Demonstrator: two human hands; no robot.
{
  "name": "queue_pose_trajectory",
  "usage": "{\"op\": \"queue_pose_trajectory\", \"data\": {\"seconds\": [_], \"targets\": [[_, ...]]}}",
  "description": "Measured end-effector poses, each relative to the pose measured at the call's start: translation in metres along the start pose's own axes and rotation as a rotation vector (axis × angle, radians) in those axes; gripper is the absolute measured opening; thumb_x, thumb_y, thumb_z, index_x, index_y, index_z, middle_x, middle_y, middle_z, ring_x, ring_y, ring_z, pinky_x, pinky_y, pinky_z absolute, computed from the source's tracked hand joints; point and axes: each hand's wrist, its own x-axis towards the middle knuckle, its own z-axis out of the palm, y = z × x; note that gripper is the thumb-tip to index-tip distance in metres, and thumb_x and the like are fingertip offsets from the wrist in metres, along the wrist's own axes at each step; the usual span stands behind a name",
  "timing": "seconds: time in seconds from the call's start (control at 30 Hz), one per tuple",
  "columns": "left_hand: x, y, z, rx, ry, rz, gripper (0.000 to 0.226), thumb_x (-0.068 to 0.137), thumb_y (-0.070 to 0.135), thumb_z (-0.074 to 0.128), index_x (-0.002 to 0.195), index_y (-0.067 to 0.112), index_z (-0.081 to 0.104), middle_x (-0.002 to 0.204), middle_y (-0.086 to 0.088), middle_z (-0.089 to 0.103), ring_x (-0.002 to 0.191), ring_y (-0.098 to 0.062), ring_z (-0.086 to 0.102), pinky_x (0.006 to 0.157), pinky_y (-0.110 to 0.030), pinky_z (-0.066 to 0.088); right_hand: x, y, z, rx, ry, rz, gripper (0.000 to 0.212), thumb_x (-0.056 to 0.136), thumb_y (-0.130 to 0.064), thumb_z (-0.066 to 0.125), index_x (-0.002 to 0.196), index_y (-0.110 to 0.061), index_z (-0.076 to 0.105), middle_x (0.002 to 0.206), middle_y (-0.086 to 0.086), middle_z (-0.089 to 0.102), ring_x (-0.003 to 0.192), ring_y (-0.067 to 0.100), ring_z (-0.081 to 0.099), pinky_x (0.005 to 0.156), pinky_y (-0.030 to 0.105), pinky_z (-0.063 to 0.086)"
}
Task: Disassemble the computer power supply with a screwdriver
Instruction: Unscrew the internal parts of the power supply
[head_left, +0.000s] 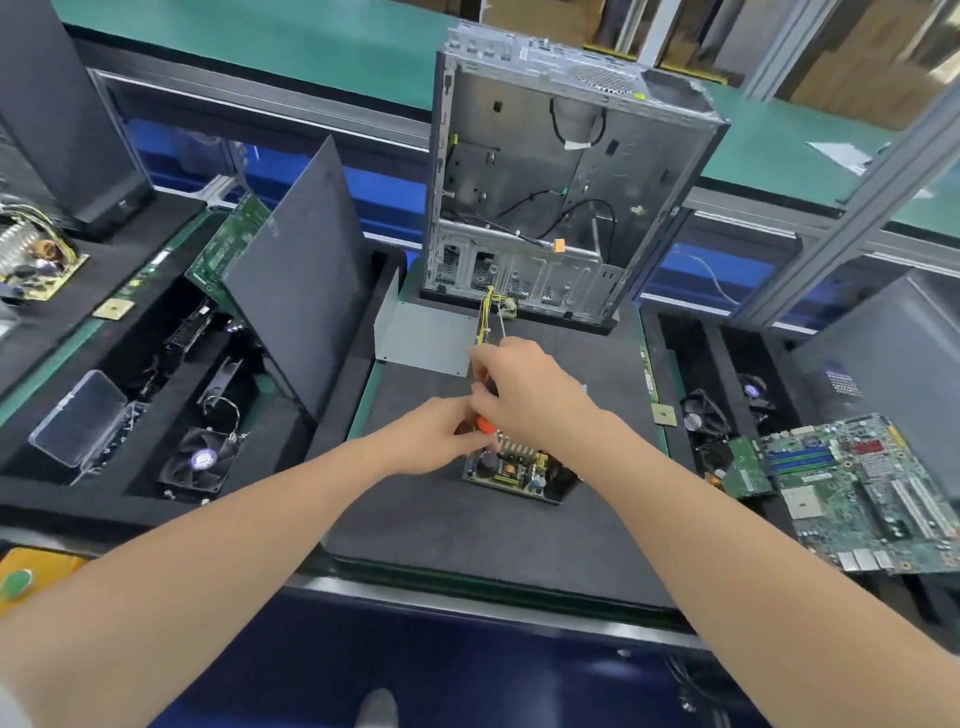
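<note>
Green PSU board (514, 470), cover off, sits in open shell at mat (467, 530) centre, just under both hands. Right hand (527, 395) wrapped round orange screwdriver (485, 424); shaft hidden. Left hand (441, 436) bunched at handle base; whether it pinches shaft, screw or board edge, cannot tell. Step judged: backing out board screw. Keep driver upright, press down, steady tip, turn slowly, catch screw. Cover (423, 338) lies behind; yellow wires (487, 317) run toward case (561, 182).
</note>
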Motion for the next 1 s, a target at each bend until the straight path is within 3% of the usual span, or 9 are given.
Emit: {"op": "queue_pose_trajectory", "data": {"seconds": [0.17, 0.4, 0.63, 0.87, 1.0], "targets": [[0.008, -0.001, -0.002, 0.011, -0.023, 0.083, 0.014, 0.106, 0.035, 0.059, 0.102, 0.029, 0.071, 0.091, 0.041, 0.067, 0.086, 0.014, 0.061, 0.072, -0.003, 0.041, -0.005, 0.002, -0.001, 0.015, 0.033, 0.055, 0.017, 0.101, -0.024, 0.053, 0.110, -0.012, 0.061, 0.108, 0.009, 0.054, 0.093, 0.035, 0.060, 0.072, 0.039, 0.050], [0.012, -0.007, -0.001, 0.046, -0.056, 0.147, 0.018, 0.106, 0.037, 0.056, 0.096, 0.035, 0.071, 0.097, 0.035, 0.069, 0.089, 0.010, 0.062, 0.072, -0.006, 0.041, -0.008, 0.003, 0.002, 0.051, 0.029, 0.087, 0.016, 0.100, -0.024, 0.053, 0.109, -0.013, 0.060, 0.107, 0.009, 0.054, 0.093, 0.034, 0.059, 0.076, 0.042, 0.053], [0.015, -0.012, 0.002, 0.038, -0.052, 0.157, 0.019, 0.106, 0.034, 0.057, 0.093, 0.039, 0.070, 0.100, 0.032, 0.071, 0.097, 0.008, 0.063, 0.083, -0.016, 0.045, -0.008, 0.005, 0.005, 0.069, 0.021, 0.080, 0.015, 0.100, -0.025, 0.053, 0.107, -0.013, 0.060, 0.106, 0.008, 0.054, 0.092, 0.033, 0.059, 0.081, 0.048, 0.055], [0.015, -0.013, 0.000, 0.023, -0.057, 0.147, 0.021, 0.106, 0.035, 0.057, 0.090, 0.045, 0.066, 0.099, 0.037, 0.070, 0.099, 0.017, 0.060, 0.079, 0.000, 0.040, -0.009, 0.004, 0.005, 0.054, -0.016, -0.007, 0.012, 0.100, -0.025, 0.052, 0.106, -0.016, 0.058, 0.104, 0.005, 0.051, 0.094, 0.030, 0.056, 0.081, 0.049, 0.055], [0.012, -0.012, -0.001, 0.026, -0.059, 0.145, 0.016, 0.106, 0.035, 0.058, 0.094, 0.045, 0.064, 0.100, 0.036, 0.071, 0.099, 0.016, 0.062, 0.079, -0.004, 0.042, -0.010, 0.003, 0.005, 0.042, -0.022, -0.019, 0.012, 0.099, -0.024, 0.053, 0.107, -0.017, 0.058, 0.105, 0.005, 0.050, 0.093, 0.031, 0.056, 0.080, 0.049, 0.055]]}}
